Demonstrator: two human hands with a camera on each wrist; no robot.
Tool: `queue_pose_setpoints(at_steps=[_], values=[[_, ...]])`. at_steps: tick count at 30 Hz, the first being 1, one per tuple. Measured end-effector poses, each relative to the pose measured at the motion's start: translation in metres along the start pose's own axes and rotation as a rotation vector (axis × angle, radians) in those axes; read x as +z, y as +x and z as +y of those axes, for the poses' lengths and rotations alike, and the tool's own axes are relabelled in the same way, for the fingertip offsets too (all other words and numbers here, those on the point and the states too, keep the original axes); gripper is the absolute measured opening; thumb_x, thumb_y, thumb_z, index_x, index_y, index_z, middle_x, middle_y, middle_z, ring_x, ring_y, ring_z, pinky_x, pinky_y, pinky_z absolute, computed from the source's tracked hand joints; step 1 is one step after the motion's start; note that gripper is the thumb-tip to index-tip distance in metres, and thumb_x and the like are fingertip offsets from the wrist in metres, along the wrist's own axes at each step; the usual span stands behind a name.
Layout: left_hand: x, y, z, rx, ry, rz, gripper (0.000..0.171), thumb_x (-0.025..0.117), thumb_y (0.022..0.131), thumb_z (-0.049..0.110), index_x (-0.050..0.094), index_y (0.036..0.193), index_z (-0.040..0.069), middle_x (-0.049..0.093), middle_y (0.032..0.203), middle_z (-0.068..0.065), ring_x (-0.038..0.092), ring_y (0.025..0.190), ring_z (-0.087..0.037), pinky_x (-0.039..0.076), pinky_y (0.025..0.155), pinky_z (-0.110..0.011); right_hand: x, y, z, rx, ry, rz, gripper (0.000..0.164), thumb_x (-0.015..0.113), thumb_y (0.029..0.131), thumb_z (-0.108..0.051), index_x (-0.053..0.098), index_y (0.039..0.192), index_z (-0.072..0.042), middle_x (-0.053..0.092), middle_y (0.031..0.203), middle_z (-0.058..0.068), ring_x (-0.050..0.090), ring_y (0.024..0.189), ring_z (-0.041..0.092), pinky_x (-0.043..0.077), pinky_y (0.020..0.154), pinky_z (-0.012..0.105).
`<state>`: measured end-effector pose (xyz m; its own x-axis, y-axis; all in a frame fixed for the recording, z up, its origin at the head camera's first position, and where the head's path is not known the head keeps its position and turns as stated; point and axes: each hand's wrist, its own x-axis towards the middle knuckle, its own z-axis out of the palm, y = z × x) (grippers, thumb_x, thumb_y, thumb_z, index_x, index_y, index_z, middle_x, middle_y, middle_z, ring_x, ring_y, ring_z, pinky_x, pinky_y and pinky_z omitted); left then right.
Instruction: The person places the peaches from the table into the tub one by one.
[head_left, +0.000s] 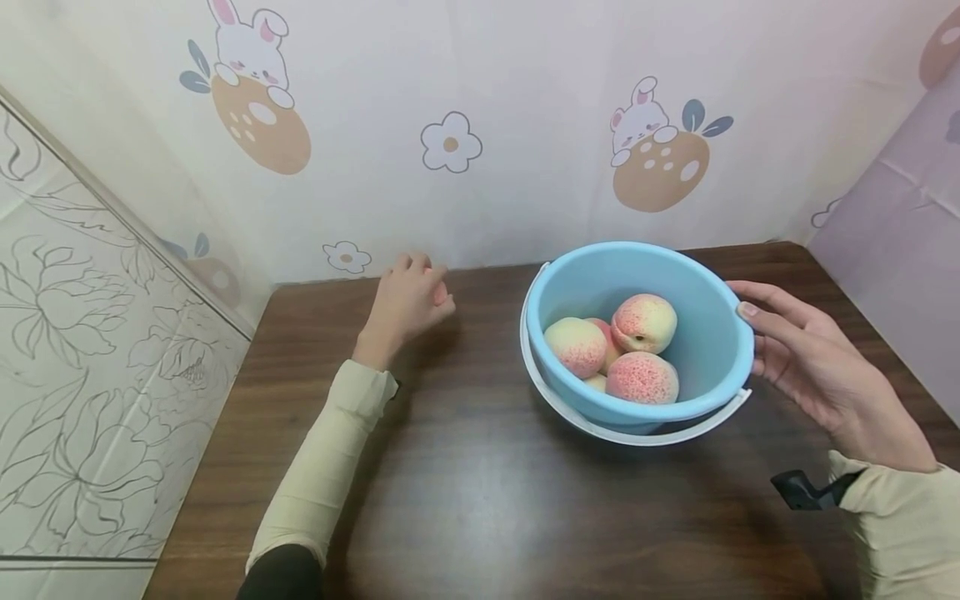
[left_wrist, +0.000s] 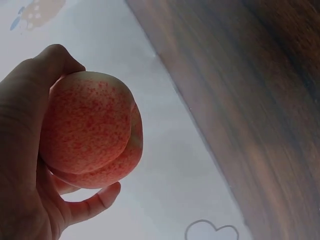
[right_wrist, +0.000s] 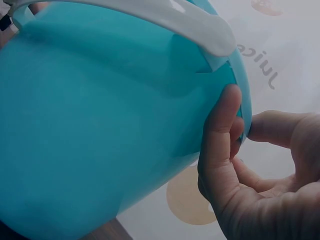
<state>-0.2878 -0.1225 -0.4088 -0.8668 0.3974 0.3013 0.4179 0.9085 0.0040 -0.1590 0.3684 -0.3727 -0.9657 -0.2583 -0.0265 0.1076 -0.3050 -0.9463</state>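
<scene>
A reddish peach (left_wrist: 90,130) is gripped in my left hand (head_left: 408,296), thumb on one side and fingers on the other. In the head view that hand is near the back edge of the table, left of the bucket, and mostly hides the fruit. My right hand (head_left: 832,367) pinches the rim of a light blue bucket (head_left: 705,333), thumb at the rim and fingers along the outer wall, as the right wrist view (right_wrist: 220,145) shows for the fingers. Several peaches (head_left: 643,323) with red and pale yellow skin lie inside the bucket.
The white bucket handle (head_left: 558,404) hangs down around the near side of the bucket. Beneath is a dark brown wooden table (head_left: 465,483). A pale cloth with rabbit prints (head_left: 525,200) rises behind it, and a flower-patterned panel (head_left: 82,375) stands at the left.
</scene>
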Motion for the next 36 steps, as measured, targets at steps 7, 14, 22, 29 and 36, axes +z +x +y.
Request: queue_pose_setpoints(at_steps=[7, 14, 22, 29, 36], values=[[-0.01, -0.002, 0.006, 0.056, 0.035, 0.04, 0.018, 0.058, 0.088, 0.037, 0.061, 0.094, 0.02, 0.057, 0.107, -0.008, 0.052, 0.101, -0.032, 0.051, 0.076, -0.05, 0.001, 0.002, 0.0, -0.005, -0.019, 0.015, 0.043, 0.042, 0.108, 0.002, 0.055, 0.146, -0.012, 0.07, 0.123, 0.004, 0.075, 0.086, 0.02, 0.064, 0.069, 0.032], [-0.02, -0.003, 0.014, 0.088, 0.051, 0.053, 0.018, 0.057, 0.089, 0.037, 0.061, 0.094, 0.019, 0.059, 0.109, -0.009, 0.054, 0.1, -0.031, 0.052, 0.074, -0.047, 0.001, 0.002, 0.0, -0.002, -0.016, 0.023, 0.043, 0.042, 0.108, 0.003, 0.056, 0.146, -0.012, 0.071, 0.122, 0.004, 0.075, 0.086, 0.02, 0.064, 0.069, 0.032], [-0.035, -0.003, 0.024, 0.123, 0.065, 0.07, 0.026, 0.06, 0.09, 0.04, 0.064, 0.104, 0.018, 0.059, 0.11, -0.01, 0.055, 0.101, -0.031, 0.053, 0.075, -0.047, 0.0, 0.001, -0.001, -0.002, -0.003, 0.015, 0.044, 0.042, 0.108, 0.003, 0.057, 0.146, -0.012, 0.071, 0.122, 0.004, 0.075, 0.086, 0.021, 0.064, 0.069, 0.032], [-0.046, -0.001, 0.031, 0.157, 0.072, 0.103, 0.022, 0.059, 0.089, 0.038, 0.062, 0.1, 0.019, 0.057, 0.104, -0.008, 0.052, 0.102, -0.031, 0.05, 0.075, -0.047, -0.001, 0.001, 0.0, -0.002, 0.004, 0.007, 0.044, 0.041, 0.108, 0.003, 0.056, 0.146, -0.012, 0.071, 0.122, 0.005, 0.075, 0.086, 0.021, 0.064, 0.069, 0.033], [-0.061, 0.002, 0.042, 0.227, 0.096, 0.186, 0.017, 0.058, 0.088, 0.033, 0.063, 0.094, 0.018, 0.059, 0.099, -0.007, 0.054, 0.097, -0.032, 0.05, 0.072, -0.046, -0.002, 0.001, 0.0, -0.009, 0.014, -0.002, 0.044, 0.04, 0.108, 0.004, 0.056, 0.146, -0.011, 0.07, 0.123, 0.005, 0.075, 0.087, 0.021, 0.064, 0.07, 0.033]])
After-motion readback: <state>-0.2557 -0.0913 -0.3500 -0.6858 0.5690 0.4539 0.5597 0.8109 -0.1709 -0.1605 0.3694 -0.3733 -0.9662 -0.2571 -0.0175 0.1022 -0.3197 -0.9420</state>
